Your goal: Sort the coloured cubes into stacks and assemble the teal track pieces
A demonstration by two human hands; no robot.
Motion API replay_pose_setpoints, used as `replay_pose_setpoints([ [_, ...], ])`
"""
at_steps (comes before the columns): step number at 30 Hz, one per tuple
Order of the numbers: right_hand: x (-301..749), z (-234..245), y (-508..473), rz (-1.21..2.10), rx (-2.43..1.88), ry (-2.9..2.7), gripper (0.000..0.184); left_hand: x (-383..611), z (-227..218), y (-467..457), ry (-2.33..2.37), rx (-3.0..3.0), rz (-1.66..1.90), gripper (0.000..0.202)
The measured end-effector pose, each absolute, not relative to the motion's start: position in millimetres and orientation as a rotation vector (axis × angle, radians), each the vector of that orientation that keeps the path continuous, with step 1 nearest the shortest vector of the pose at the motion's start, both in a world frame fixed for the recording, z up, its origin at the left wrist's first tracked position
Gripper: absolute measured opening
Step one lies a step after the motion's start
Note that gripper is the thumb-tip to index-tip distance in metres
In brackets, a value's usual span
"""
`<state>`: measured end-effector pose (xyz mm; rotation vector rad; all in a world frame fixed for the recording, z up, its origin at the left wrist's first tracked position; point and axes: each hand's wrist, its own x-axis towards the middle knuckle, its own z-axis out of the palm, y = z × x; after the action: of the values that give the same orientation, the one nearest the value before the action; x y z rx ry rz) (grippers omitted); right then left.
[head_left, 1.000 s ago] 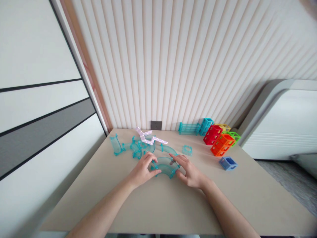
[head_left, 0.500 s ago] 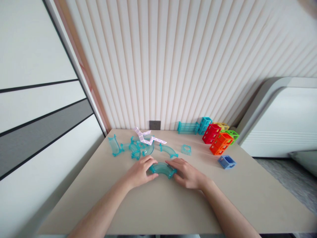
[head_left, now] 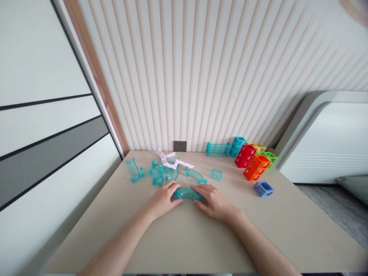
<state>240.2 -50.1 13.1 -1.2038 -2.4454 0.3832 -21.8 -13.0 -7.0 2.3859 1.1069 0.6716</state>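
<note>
A curved translucent teal track piece (head_left: 188,193) lies near the middle of the table, between my two hands. My left hand (head_left: 165,197) grips its left end, thumb in front and fingers behind. Around its right end close the thumb and fingers of my right hand (head_left: 212,199), which hide that tip. Just beyond is another curved teal track piece (head_left: 196,175). Several more teal pieces (head_left: 156,173) lie in a loose heap to the left, with a zigzag pink-and-white strip (head_left: 170,163) on top. A small square teal piece (head_left: 216,174) sits to the right.
Back right on the table (head_left: 184,245) stand hollow blocks: red (head_left: 245,156), orange (head_left: 255,168), teal (head_left: 238,146), with yellow and green ones behind. A blue block (head_left: 263,189) is nearer. A straight teal piece (head_left: 218,149) leans near the ribbed wall, by a dark socket (head_left: 179,146).
My right hand has shifted slightly left and closed in on the right end of the curved track piece. The piece appears a little turned, its right end farther back. My left hand barely moved.
</note>
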Motion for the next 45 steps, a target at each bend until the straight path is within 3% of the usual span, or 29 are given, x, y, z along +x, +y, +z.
replay_pose_setpoints([
  [10,237.5,9.1,-48.9,0.395,-1.285,-2.354,0.051,-23.3,-6.7,-13.8,1.177,2.349,0.683,0.051],
  [25,236.6,7.2,-48.3,0.393,-1.309,-2.343,0.051,-24.5,-1.1,-16.2,1.188,2.428,0.673,0.045],
  [34,235.7,10.9,-49.4,0.256,-1.382,-2.358,0.055,-25.2,-4.3,-13.7,1.282,2.443,0.681,0.037],
  [45,225.3,2.1,-49.2,0.046,-1.428,-2.317,0.046,-23.9,-18.2,-8.2,1.31,2.351,0.815,0.05],
])
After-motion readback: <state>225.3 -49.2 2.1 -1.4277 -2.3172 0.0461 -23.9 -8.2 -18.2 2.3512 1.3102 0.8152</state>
